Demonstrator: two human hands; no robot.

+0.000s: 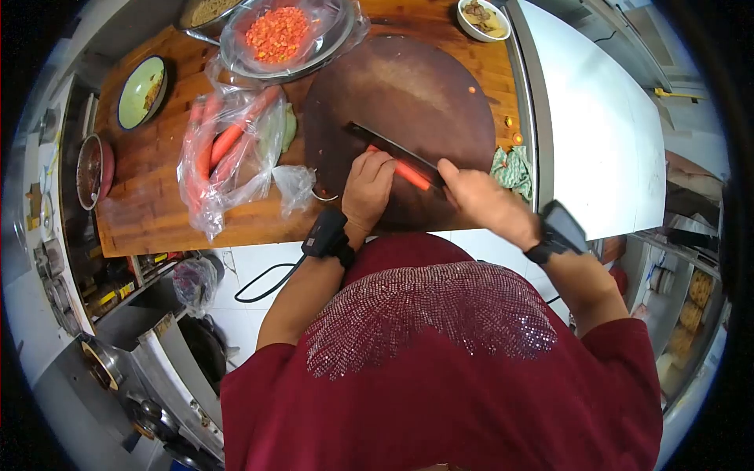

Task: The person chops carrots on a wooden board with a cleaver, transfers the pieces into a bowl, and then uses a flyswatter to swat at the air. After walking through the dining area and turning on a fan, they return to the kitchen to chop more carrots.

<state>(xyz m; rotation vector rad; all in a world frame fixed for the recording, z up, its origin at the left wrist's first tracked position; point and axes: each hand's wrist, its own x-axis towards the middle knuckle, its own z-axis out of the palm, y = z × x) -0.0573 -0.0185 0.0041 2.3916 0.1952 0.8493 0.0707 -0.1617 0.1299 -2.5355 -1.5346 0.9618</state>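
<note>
A peeled-looking orange carrot (413,176) lies on the round dark wooden chopping board (393,86). My left hand (369,188) is closed over the carrot's far left end, fingers bent and close to the blade. In my right hand (487,206) is a kitchen knife (390,144), gripped by its handle. Its dark blade runs diagonally up and left along the carrot's far side, overlapping it in this view. The handle is mostly hidden by my fingers.
Left of the board, a clear plastic bag (228,153) holds several carrots. Diced carrot (276,35) fills a plastic-lined metal bowl behind it. A green bowl (141,93), a white bowl of food (483,20) and a patterned cloth (512,171) sit around the wooden table (145,212).
</note>
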